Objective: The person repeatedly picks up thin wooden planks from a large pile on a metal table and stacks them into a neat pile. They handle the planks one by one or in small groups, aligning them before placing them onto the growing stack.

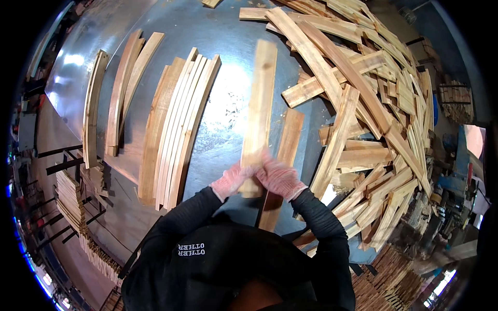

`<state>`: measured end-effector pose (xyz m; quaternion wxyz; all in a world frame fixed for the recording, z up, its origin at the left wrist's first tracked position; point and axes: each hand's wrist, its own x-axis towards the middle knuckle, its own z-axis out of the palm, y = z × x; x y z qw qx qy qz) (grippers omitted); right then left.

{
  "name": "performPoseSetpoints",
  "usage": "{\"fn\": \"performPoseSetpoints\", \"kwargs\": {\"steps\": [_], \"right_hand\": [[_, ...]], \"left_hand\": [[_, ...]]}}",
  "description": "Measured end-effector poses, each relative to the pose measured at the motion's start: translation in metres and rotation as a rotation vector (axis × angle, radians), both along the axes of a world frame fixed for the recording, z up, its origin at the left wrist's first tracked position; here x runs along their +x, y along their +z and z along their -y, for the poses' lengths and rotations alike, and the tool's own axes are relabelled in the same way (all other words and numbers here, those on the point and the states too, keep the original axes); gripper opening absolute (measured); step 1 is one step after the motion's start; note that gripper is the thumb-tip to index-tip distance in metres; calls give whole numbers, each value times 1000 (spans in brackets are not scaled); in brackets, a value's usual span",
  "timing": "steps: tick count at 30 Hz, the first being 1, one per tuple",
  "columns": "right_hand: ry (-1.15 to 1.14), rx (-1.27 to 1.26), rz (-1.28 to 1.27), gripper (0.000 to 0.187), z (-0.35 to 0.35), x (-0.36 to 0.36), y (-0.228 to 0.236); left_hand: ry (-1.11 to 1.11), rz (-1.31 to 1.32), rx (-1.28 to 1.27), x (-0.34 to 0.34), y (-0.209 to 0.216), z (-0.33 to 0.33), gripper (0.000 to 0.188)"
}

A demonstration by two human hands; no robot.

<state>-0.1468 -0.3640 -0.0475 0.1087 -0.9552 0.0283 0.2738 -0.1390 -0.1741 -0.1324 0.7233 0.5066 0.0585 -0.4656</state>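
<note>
A pale wooden board [261,88] points away from me over the metal table, slightly blurred. My left hand [232,180], in a pinkish knit glove, is closed on its left edge near the close end. On the opposite edge my right hand [279,177], gloved alike, also grips it, the two hands almost meeting. Under and beside my right hand lies a darker brown board [290,137]. To the left, a row of narrow boards [179,129] stands side by side on the table, with a wider board [158,129] along its left side.
A large jumbled heap of boards [358,78] covers the table's right side. Farther left on the metal table [171,31] lie a pair of boards [124,88] and another board [95,109]. Stacked wood strips [70,197] sit on a rack at lower left, and more stacks [391,282] at lower right.
</note>
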Motion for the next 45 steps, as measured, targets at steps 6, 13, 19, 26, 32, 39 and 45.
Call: {"fn": "performPoseSetpoints", "kwargs": {"steps": [6,13,19,26,32,39,45], "right_hand": [[-479,-329,695,91,148,110,14],[-511,-460,575,92,158,37,-61],[-111,160,461,74,129,92,12],[-405,245,597,108,109,338,-20],[-583,259,419,99,53,336,-72],[-723,2025,-176,66,55,211,-37],[-300,964,425,68,32,174,-87]], "left_hand": [[-20,98,260,8,8,-15,60],[101,483,828,-20,43,-106,71],[25,1179,1563,-27,63,-146,97],[-225,1133,1573,-16,66,-144,87],[-305,1077,1599,-29,56,-155,89],[264,616,360,75,109,-72,67],[20,533,352,163,115,7,55]]}}
